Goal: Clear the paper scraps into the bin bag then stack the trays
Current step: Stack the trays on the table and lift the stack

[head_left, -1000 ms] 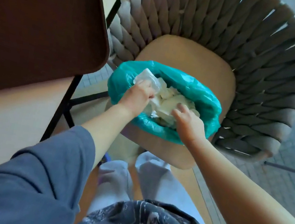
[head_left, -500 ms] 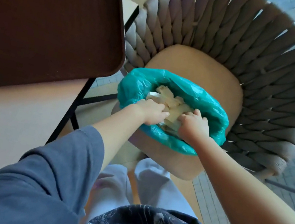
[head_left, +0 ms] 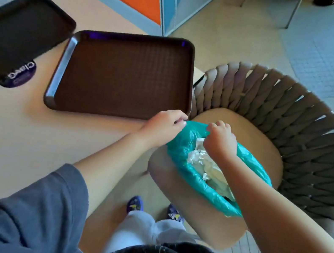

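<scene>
Pale wooden table point(head_left: 15, 133) with two empty brown trays point(head_left: 125, 79) side by side, unstacked; beside it, left hand point(head_left: 162, 123) and right hand point(head_left: 219, 140) pinched on teal bin bag point(head_left: 194, 182) rim, seemingly keeping it open, paper scraps point(head_left: 205, 166) inside, on woven chair point(head_left: 297, 118).

Person in loose casual clothes
Grey-blue sleeve point(head_left: 35, 210) on the left arm, bare right forearm point(head_left: 278, 224), pale trousers point(head_left: 143, 231), patterned blue slippers point(head_left: 135, 204).

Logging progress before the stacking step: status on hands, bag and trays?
Left hand and right hand both pinching the teal bin bag rim. Paper scraps inside. Two brown trays unstacked, nothing blocking.
</scene>
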Motion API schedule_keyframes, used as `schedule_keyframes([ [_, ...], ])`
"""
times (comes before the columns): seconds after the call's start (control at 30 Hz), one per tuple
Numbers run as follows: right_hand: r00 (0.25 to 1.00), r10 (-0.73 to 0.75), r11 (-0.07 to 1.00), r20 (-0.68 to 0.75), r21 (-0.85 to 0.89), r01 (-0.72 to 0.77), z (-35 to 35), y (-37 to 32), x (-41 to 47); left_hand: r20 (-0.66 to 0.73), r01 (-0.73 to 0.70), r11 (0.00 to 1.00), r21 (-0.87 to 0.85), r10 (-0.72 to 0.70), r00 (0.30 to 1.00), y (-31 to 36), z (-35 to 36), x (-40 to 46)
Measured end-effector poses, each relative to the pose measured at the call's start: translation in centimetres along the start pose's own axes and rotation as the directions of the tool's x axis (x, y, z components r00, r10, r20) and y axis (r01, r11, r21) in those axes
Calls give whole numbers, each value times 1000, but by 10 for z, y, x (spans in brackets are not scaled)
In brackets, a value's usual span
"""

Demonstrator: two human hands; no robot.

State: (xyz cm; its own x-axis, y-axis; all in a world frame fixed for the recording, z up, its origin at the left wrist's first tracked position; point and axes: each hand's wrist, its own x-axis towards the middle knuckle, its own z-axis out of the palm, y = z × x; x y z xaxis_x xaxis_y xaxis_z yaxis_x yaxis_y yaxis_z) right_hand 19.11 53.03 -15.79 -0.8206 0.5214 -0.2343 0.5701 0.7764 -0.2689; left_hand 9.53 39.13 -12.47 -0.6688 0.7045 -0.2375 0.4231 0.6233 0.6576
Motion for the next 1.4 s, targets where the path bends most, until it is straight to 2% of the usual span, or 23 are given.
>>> schedule_keyframes([
  [0.13,991,7,997,-132,81,4,-19,-47,12,-216,-5,996,-89,-14,976,-28,-54,-14],
  [0.3,984,23,987,-177,163,6,-29,-102,30,-337,33,997,-70,-54,940,-81,-119,-17],
  [0.57,980,164,967,-113,216,-137,-31,-142,65,-454,203,978,47,-160,877,-165,-195,-5],
  [0.87,965,261,941,-29,232,-247,-25,-151,93,-414,454,888,76,-386,824,-219,-217,12],
  [1.0,951,307,940,-30,162,-299,-21,-150,108,-410,547,835,-58,-520,749,-231,-208,16],
  [1.1,916,397,908,-51,165,-385,-19,-151,118,-437,600,793,-103,-578,689,-235,-205,20],
  [1.23,835,550,819,16,185,-543,-23,-142,127,-473,689,698,-194,-682,558,-238,-201,22],
  [1.3,829,558,813,21,186,-552,-22,-137,130,-510,695,677,-242,-698,503,-244,-200,19],
  [1.4,865,501,850,-21,197,-488,-23,-140,135,-536,694,649,-312,-723,436,-253,-199,12],
])
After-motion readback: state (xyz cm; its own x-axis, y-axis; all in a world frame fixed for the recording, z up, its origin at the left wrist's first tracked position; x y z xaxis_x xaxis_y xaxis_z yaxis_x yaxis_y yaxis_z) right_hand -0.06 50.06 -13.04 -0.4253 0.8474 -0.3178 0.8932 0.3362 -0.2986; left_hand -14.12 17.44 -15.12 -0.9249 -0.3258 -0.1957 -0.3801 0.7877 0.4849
